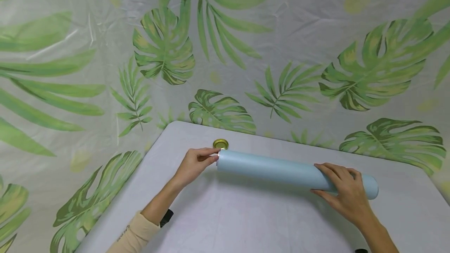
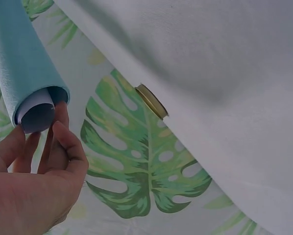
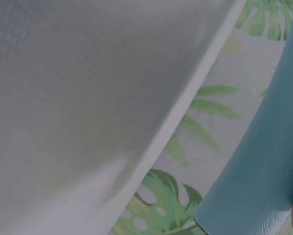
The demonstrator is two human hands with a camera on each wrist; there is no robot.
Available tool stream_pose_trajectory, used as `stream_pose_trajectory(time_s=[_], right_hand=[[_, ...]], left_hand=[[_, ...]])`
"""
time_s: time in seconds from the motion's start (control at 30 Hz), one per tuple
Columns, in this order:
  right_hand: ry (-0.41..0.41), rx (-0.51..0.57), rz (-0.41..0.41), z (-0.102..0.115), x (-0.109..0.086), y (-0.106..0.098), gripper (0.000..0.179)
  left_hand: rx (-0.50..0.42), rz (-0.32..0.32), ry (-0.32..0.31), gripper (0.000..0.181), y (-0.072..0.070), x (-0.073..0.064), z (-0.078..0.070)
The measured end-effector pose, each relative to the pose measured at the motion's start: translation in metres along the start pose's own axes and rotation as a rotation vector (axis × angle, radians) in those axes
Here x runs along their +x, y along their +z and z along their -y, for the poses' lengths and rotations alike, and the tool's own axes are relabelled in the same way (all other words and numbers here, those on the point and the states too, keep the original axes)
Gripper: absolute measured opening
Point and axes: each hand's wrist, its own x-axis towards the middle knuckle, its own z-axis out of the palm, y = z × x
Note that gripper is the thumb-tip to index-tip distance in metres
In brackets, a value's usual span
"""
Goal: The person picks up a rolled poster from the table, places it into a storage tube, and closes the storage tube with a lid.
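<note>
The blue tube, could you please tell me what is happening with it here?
A person holds the blue tube over a white table. The right hand grips it near one end; the left hand appears to pinch a pale roll in the open other end. A round gold item lies near the table's far edge.

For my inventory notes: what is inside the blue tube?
A rolled pale sheet shows inside the open end of the blue tube, at the fingertips of the left hand. How far it extends, and anything deeper, is hidden by the tube's wall.
</note>
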Motion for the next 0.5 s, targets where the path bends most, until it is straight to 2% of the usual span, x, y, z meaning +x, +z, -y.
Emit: stream_pose_trajectory(time_s=[0.5], right_hand=[[0.001,-0.002,-0.003,0.0005,-0.0014,0.0028,0.088]], left_hand=[[-0.003,-0.009,-0.012,0.037,0.0036,-0.0031,-0.0016]])
